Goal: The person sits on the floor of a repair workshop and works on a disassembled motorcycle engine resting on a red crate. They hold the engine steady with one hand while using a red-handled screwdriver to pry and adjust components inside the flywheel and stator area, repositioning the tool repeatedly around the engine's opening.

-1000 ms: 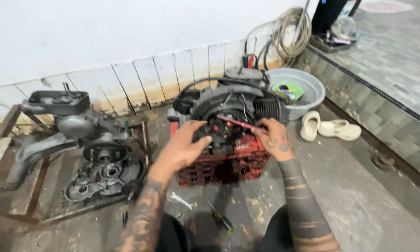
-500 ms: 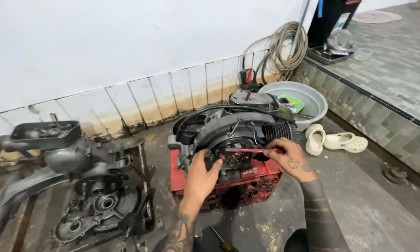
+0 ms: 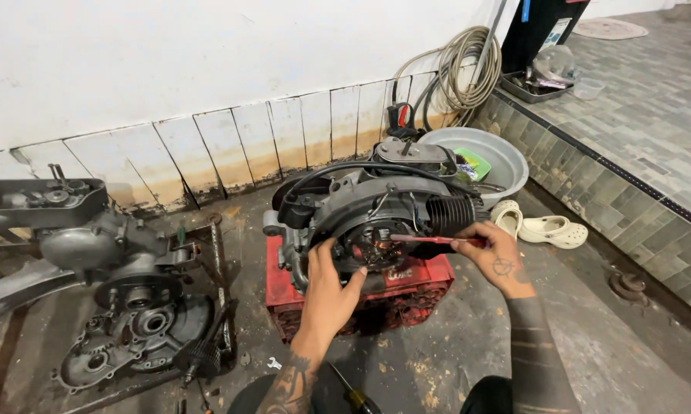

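Observation:
A grey scooter engine [image 3: 384, 211] sits on a red plastic crate [image 3: 284, 287] in the middle of the floor. My left hand [image 3: 329, 287] rests flat against the lower left of the round stator opening, fingers spread. My right hand [image 3: 495, 257] grips a red-handled screwdriver [image 3: 426, 240] held level, its tip pointing left into the coils inside the opening. A black cable loops over the engine's top.
A second, opened engine case [image 3: 131, 322] lies on a metal frame at left. A grey basin [image 3: 499, 157] with a green item, coiled hose [image 3: 468, 65] and pale clogs [image 3: 552, 230] are at right. A small wrench [image 3: 273, 363] and screwdriver [image 3: 353, 395] lie near my knees.
The camera has moved closer and lower toward the engine. My right hand moved out to the right with the screwdriver levelled; my left hand stays on the stator's lower left.

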